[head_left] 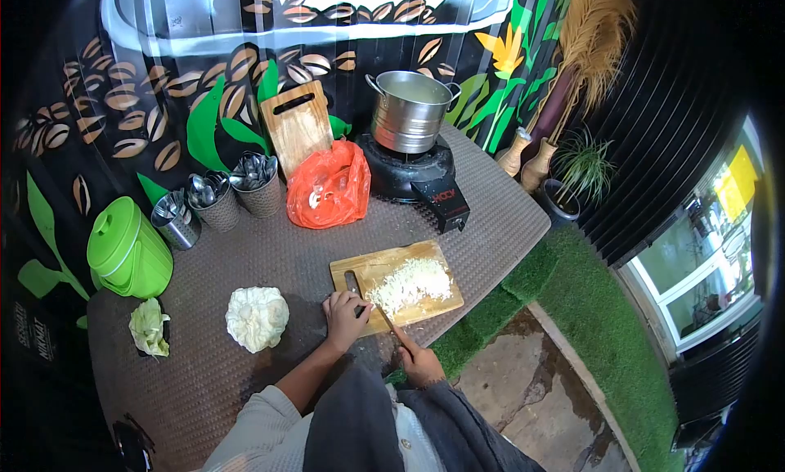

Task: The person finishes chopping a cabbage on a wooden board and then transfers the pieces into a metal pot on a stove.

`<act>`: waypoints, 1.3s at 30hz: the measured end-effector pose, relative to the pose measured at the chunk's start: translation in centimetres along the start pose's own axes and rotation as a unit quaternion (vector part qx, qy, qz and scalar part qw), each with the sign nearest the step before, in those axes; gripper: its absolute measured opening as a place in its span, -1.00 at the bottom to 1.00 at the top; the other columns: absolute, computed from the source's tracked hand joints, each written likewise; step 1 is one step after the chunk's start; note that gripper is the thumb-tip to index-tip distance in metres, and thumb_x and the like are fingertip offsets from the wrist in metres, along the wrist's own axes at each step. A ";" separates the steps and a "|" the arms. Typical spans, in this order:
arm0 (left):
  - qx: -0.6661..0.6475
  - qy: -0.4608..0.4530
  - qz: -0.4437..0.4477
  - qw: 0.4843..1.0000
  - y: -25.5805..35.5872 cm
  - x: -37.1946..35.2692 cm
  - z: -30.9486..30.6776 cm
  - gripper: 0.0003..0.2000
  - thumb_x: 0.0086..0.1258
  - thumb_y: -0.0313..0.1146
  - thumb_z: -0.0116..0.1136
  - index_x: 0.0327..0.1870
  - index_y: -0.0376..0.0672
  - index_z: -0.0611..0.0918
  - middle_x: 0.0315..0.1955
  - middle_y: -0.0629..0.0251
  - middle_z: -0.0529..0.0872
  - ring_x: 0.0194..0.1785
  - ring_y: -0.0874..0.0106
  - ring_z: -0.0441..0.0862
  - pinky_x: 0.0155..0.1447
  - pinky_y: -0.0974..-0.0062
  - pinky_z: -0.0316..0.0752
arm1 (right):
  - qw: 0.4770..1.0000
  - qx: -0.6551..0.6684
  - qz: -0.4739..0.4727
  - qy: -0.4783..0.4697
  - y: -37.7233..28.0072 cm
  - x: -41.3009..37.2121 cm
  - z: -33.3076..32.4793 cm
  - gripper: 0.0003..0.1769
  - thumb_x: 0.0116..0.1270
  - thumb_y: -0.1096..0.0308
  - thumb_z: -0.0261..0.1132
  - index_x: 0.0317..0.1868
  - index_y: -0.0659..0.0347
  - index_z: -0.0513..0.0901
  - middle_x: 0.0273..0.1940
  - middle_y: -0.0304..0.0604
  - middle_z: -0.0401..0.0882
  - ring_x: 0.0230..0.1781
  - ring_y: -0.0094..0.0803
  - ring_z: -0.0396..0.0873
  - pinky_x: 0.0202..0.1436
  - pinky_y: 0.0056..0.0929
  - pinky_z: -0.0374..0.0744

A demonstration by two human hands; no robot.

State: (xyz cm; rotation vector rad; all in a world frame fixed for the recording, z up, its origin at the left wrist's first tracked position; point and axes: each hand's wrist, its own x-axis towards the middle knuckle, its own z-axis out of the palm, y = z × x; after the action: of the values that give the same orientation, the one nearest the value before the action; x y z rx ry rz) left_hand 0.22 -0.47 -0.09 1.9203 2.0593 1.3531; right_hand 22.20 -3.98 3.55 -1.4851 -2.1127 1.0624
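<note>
Wooden bd, white shreds, R hand gripping knife, blade barely visible, L hand w/ hold unclear

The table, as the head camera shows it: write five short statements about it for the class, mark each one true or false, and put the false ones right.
1. The right hand grips a knife by its handle. True.
2. The pale chopped pieces lie in a bowl. False: they lie on the cutting board.
3. The metal pot stands on the stove. True.
4. The red bag hangs on the wall. False: it sits on the table, in front of the upright board.
5. The left hand is at the end of the cutting board that has the slot. True.
</note>
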 end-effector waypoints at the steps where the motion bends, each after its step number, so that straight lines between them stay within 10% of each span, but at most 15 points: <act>1: -0.001 0.001 0.002 1.000 0.0 0.0 0.0 -0.86 0.13 -0.28 0.49 -0.38 -0.02 0.72 -0.28 0.45 0.61 0.00 0.34 0.51 0.16 0.26 0.23 | 1.000 -0.015 0.001 0.005 -0.2 0.0 0.0 -0.38 0.47 0.22 0.15 0.49 -0.46 0.30 -0.30 0.33 0.63 -0.32 0.22 0.66 -0.19 0.03 0.61; 39: -0.002 0.013 0.003 1.000 0.0 0.0 0.1 -0.87 0.13 -0.29 0.48 -0.37 0.00 0.73 -0.28 0.49 0.64 -0.01 0.37 0.52 0.13 0.27 0.21 | 0.994 -0.109 -0.014 -0.007 -1.5 0.3 -0.9 -0.41 0.49 0.20 0.11 0.48 -0.47 0.32 -0.36 0.22 0.66 -0.36 0.15 0.67 -0.23 0.03 0.61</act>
State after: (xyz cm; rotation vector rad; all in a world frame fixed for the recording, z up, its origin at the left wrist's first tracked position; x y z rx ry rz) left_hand 0.25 -0.41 -0.10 1.9184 2.0614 1.3893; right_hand 21.74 -3.61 5.20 -1.5427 -2.3147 0.8559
